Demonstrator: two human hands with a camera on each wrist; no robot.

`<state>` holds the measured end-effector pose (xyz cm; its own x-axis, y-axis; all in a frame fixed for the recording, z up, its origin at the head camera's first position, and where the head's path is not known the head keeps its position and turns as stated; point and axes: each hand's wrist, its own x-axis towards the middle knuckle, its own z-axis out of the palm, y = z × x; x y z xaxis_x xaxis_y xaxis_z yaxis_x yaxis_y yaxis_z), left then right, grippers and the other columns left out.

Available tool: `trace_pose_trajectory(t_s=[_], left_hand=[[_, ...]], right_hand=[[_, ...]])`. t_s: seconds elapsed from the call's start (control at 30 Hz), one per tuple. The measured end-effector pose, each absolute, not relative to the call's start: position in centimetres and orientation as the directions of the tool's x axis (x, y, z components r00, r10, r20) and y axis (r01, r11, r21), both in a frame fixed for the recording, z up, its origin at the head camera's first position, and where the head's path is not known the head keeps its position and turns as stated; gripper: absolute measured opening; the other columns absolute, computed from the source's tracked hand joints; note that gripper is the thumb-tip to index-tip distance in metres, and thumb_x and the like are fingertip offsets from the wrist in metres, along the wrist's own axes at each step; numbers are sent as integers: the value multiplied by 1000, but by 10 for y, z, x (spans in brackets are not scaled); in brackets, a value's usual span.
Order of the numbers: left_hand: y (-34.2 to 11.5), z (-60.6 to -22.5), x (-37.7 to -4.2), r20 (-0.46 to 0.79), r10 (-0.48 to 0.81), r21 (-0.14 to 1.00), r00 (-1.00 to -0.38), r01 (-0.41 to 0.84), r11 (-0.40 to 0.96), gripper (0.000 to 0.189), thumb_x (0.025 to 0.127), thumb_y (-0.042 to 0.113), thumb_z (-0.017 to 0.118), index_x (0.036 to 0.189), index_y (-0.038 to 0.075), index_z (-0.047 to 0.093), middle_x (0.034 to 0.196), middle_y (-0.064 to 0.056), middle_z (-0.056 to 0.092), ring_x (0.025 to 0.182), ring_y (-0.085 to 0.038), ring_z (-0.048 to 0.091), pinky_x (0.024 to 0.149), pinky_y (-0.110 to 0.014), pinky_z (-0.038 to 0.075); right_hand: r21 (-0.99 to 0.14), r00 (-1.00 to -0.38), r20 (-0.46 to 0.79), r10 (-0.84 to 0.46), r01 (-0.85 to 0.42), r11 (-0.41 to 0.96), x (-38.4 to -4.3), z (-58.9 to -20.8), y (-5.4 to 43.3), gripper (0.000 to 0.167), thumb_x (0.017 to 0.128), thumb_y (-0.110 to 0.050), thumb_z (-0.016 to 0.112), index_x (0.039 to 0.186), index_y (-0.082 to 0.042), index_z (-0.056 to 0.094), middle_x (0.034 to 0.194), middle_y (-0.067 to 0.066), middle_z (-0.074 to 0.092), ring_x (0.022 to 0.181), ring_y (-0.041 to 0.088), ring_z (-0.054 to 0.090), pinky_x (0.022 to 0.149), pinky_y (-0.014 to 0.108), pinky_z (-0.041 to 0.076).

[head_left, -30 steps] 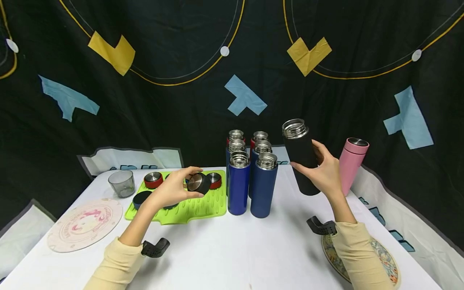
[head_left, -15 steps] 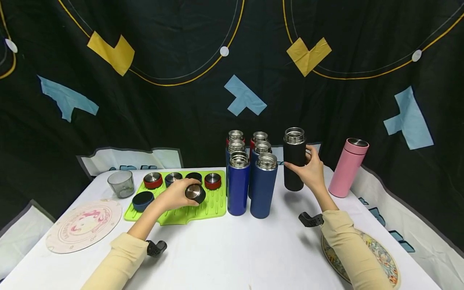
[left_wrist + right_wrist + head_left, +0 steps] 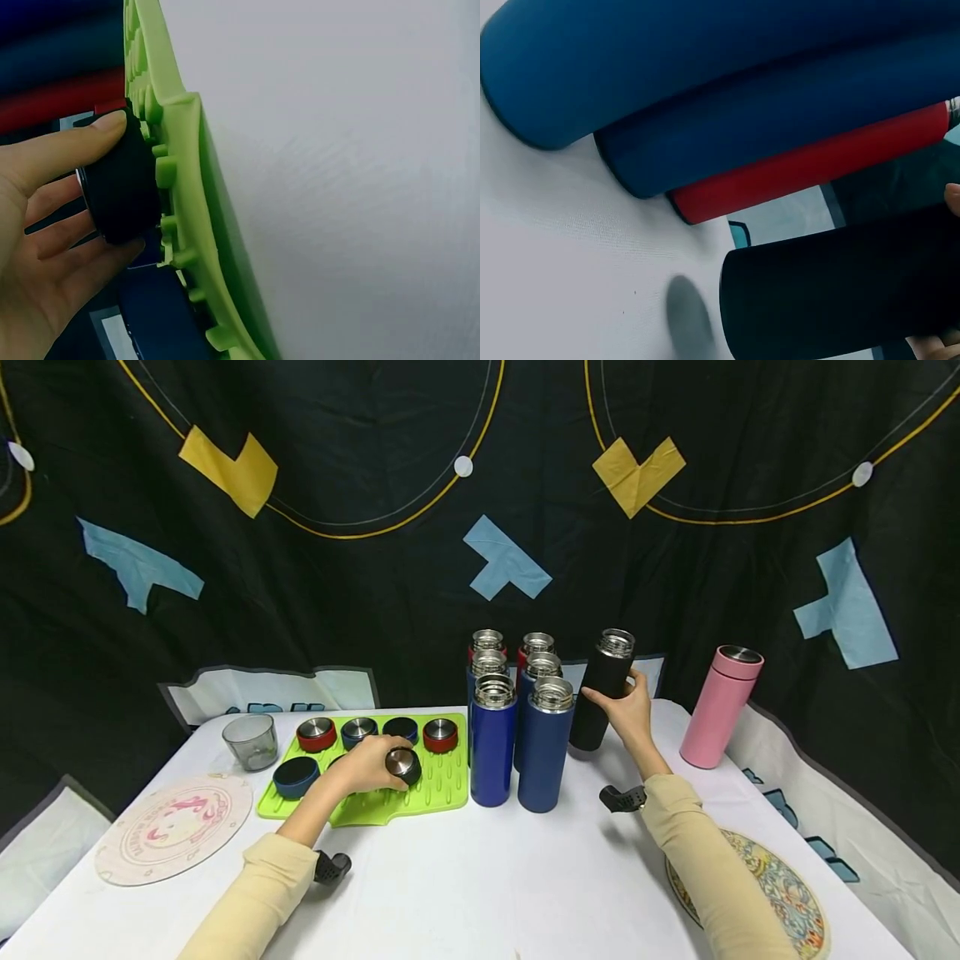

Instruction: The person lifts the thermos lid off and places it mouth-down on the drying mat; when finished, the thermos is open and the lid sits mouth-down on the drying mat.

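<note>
My left hand (image 3: 369, 765) grips a black thermos lid (image 3: 403, 766) with a shiny steel top, low over the green drying mat (image 3: 442, 781). In the left wrist view the lid (image 3: 124, 180) is right at the mat's nubs, thumb on one side and fingers round the other. My right hand (image 3: 630, 714) holds a lidless black thermos bottle (image 3: 600, 689) round its body, leaning slightly. The right wrist view shows its base (image 3: 739, 300) apart from its shadow on the table. Left of it stand lidless blue bottles (image 3: 546, 756) and a red bottle (image 3: 810, 165).
Red lids (image 3: 316, 739) and blue lids (image 3: 296, 777) sit on the mat. A grey glass (image 3: 252, 743) and a round pink-printed placemat (image 3: 176, 835) lie left. At right are a pink lidded thermos (image 3: 722, 710) and a patterned placemat (image 3: 783, 889), partly under my sleeve.
The black bottle has gone down and left, towards the row of bottles. The black lid has come down from above the mat to close over it.
</note>
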<state>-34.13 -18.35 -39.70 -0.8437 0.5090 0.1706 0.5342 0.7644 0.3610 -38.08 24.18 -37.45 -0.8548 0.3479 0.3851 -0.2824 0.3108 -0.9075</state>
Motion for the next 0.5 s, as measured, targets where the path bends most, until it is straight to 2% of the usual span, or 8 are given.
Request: trace_pose_trajectory(t_s=[0.27,0.5], left_hand=[[-184,-396,-341,132,492,376,-861,502,779,64,70,18,87,123,-6,60,113,-17,65,102,-31,61,86,-45,52],[-182,-397,-341,123,494,375,-861,501,780,66,71,17,86,126,-5,58,114,-17,64,104,-32,60,87,-45,52]], right_hand=[[-916,-856,376,356,-286,280,-396,-383,236,85,74,-19,84,139,1,32,128,28,54,115,35,55,94,46,46],[-903,-866,392,312,-296,313,-402,-392,233,82,77,-14,81,138,3,31,127,30,54,114,37,55,93,46,45]])
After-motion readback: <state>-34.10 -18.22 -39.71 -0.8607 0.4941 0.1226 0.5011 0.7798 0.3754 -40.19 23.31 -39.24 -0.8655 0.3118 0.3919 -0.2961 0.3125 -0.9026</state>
